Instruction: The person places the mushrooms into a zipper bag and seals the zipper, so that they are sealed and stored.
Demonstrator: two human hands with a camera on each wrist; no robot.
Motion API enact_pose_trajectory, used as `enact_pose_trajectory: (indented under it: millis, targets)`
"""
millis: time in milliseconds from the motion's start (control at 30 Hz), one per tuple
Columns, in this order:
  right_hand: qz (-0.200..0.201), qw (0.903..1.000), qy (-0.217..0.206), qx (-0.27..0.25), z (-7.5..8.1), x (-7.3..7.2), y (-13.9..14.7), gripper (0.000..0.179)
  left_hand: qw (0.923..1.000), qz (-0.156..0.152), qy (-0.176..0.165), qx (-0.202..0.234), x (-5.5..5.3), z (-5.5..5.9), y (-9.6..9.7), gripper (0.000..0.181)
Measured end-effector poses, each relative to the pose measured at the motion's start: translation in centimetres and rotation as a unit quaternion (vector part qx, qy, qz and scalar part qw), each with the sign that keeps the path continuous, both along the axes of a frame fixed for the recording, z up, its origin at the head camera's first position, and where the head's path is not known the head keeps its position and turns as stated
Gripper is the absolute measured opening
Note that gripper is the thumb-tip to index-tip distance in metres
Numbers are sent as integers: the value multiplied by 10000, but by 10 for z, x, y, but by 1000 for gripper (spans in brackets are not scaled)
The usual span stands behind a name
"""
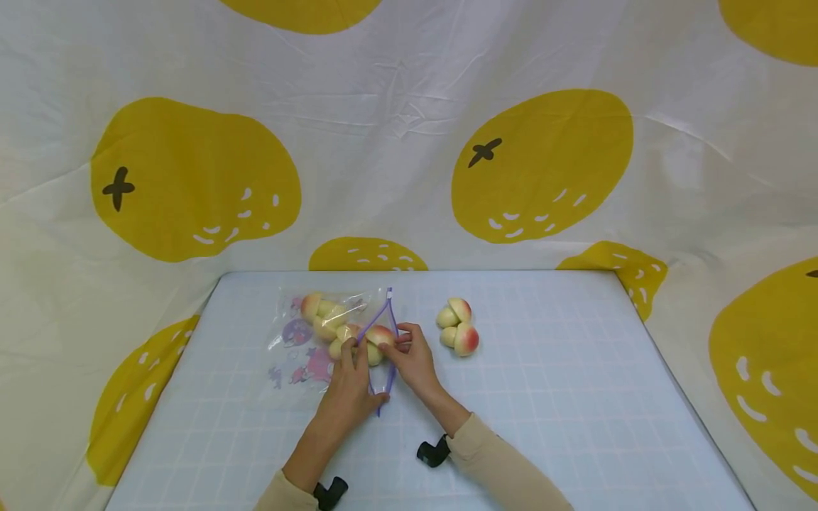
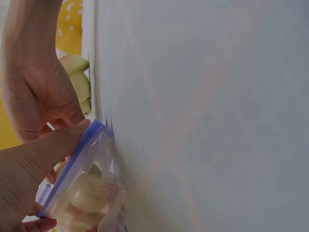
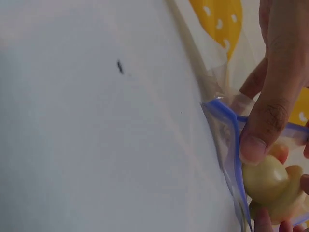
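Observation:
A clear zip bag (image 1: 273, 351) with a purple seal and printed cartoon figures lies flat, its mouth spread towards the right. Several pale yellow toy mushrooms (image 1: 326, 312) with reddish caps show through the film. My left hand (image 1: 345, 387) holds the mouth, thumb at the near corner and fingertips on the left edge. At the opening, my right hand (image 1: 418, 363) pinches a toy mushroom (image 1: 379, 335) between thumb and fingers. The right wrist view shows that mushroom (image 3: 267, 180) within the purple-edged mouth, partly behind the left thumb.
Right of the bag, a toy mushroom (image 1: 455, 312) and another toy mushroom (image 1: 461, 339) lie touching on the pale checked table (image 1: 562, 397). Behind the table's far edge hangs a cloth (image 1: 396, 142) with yellow fruit prints. Black wrist mounts (image 1: 433, 452) sit by both sleeves.

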State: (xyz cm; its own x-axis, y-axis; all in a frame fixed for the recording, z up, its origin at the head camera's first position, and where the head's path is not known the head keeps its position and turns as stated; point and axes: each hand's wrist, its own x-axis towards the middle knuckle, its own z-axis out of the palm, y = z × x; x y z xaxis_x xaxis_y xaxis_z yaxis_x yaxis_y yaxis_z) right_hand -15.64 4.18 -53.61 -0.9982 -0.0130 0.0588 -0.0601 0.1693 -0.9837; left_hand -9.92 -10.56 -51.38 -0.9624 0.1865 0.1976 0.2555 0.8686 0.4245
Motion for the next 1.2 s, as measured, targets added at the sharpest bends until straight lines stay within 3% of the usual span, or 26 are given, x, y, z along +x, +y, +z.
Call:
enact_pose_trajectory:
  millis: [233,500,800,1200]
  targets:
    - [82,9999,-45,-124,6,3,-3,48,9998,-85,186,7,-1,-1,0,118]
    - [616,9952,-241,-724,42,16,4,43,9998,-89,128,140,-1,-1,0,120]
    - [1074,9857,-272,-1267,39,15,7,43,9999,-60,8,103,0,0,-1,120]
    - [1224,9813,-421,-1428,36,16,22,47,9996,-8,37,266,-1,-2,-2,119]
